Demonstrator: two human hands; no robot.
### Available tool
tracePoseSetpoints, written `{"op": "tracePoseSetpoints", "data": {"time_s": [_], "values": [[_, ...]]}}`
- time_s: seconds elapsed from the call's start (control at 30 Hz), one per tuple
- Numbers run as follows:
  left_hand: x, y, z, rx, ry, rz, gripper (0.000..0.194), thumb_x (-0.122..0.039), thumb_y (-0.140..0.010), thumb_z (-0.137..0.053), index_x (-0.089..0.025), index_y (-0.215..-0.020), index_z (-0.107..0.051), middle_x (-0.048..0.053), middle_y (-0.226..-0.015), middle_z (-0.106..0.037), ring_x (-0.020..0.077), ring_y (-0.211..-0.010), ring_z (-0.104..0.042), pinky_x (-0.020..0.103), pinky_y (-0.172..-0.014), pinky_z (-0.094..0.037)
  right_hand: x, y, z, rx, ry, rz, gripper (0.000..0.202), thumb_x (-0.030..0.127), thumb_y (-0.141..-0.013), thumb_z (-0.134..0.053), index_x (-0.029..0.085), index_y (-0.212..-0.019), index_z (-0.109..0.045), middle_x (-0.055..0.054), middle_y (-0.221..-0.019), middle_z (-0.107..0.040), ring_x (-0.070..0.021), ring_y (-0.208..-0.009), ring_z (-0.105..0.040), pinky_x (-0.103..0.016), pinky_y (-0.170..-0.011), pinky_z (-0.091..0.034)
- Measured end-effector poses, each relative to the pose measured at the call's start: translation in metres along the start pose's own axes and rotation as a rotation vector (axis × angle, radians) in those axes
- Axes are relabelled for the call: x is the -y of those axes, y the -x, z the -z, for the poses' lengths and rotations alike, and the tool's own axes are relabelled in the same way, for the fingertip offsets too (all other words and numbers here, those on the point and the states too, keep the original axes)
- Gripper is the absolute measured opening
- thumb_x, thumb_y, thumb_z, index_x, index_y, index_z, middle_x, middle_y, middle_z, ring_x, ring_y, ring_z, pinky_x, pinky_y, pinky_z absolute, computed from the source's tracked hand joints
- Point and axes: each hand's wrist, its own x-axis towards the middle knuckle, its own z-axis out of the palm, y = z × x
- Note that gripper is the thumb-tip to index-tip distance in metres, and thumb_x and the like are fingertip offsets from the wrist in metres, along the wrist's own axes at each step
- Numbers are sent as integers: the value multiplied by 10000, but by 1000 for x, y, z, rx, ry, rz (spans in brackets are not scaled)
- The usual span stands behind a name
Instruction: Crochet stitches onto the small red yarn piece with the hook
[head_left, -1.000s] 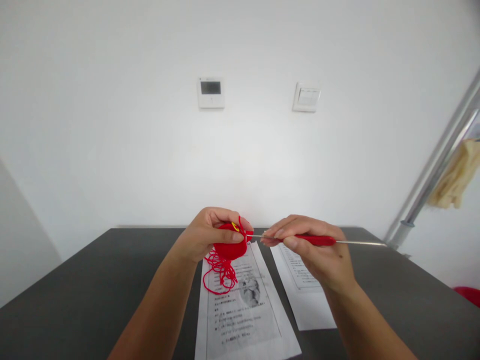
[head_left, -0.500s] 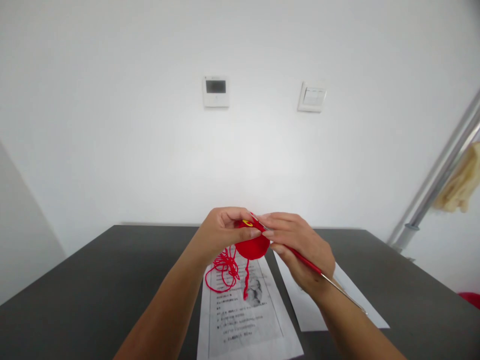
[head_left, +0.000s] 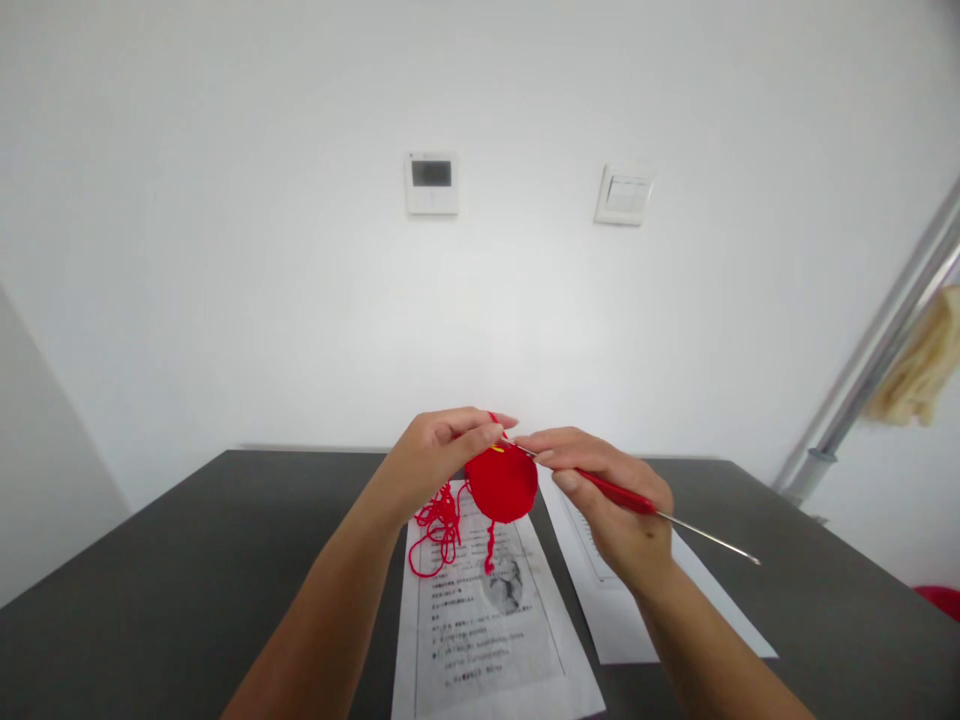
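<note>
My left hand [head_left: 442, 450] pinches the upper edge of a round red crochet piece [head_left: 504, 488], with red yarn running over its forefinger. A small yellow stitch marker [head_left: 496, 448] shows at that edge. My right hand [head_left: 619, 490] is closed round a crochet hook [head_left: 615, 492] with a red grip and metal ends. Its working end meets the top of the piece by my left thumb; the very tip is hidden there. A short red yarn tail [head_left: 490, 550] hangs below the piece, and loose red yarn [head_left: 439, 525] lies in loops to the left.
Two printed sheets lie on the dark table: a left sheet [head_left: 480, 650] with text and a picture, and a right sheet [head_left: 622, 620] partly under my right forearm. Behind is a white wall with a panel [head_left: 432, 183] and a switch [head_left: 624, 195]. A metal pole [head_left: 877, 370] stands right.
The hook has swung flatter, its rear end rising to the right. My right hand has turned with it, and my left thumb has moved up, baring more of the red piece.
</note>
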Motion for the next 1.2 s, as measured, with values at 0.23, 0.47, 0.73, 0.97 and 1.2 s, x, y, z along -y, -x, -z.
{"op": "tracePoseSetpoints", "data": {"time_s": [0.23, 0.47, 0.73, 0.97, 1.2], "values": [[5, 3, -7, 92, 344, 87, 468, -254, -707, -848, -192, -1160, -745, 26, -893, -742, 146, -809, -666, 272, -783, -507, -1, 2, 5, 45, 108, 67, 324, 58, -943, -612, 286, -1135, -738, -28, -1168, -761, -168, -1074, -715, -317, -931, -597], [1, 5, -6, 76, 396, 78, 425, -213, -704, -849, -177, -1116, -753, 7, -833, -720, 135, -791, -665, 266, -794, -510, -4, 2, 1, 34, 215, 207, 322, 61, -943, -608, 253, -1180, -710, -78, -1178, -752, -198, -1102, -702, -362, -940, -595], [-3, 5, -3, 79, 391, 131, 392, -208, -685, -850, -161, -1067, -773, 34, -827, -760, 145, -764, -682, 268, -752, -519, -9, 4, 6, 69, 132, 222, 372, 69, -942, -623, 276, -1241, -701, -68, -1210, -759, -206, -1104, -713, -385, -929, -606], [-9, 9, 0, 61, 327, 123, 349, -191, -696, -828, -161, -1039, -778, -1, -765, -738, 106, -696, -652, 223, -677, -493, -16, 5, 8, 63, -169, 31, 252, 157, -973, -627, 293, -1141, -754, -29, -1195, -778, -192, -1094, -728, -360, -906, -616], [-9, 10, -1, 58, 262, 128, 275, -182, -702, -807, -178, -970, -751, 15, -826, -759, 139, -776, -690, 251, -730, -518, -23, 3, 11, 57, -393, -137, 150, 240, -975, -646, 281, -1042, -773, -20, -1104, -803, -171, -990, -759, -327, -869, -626]]}}
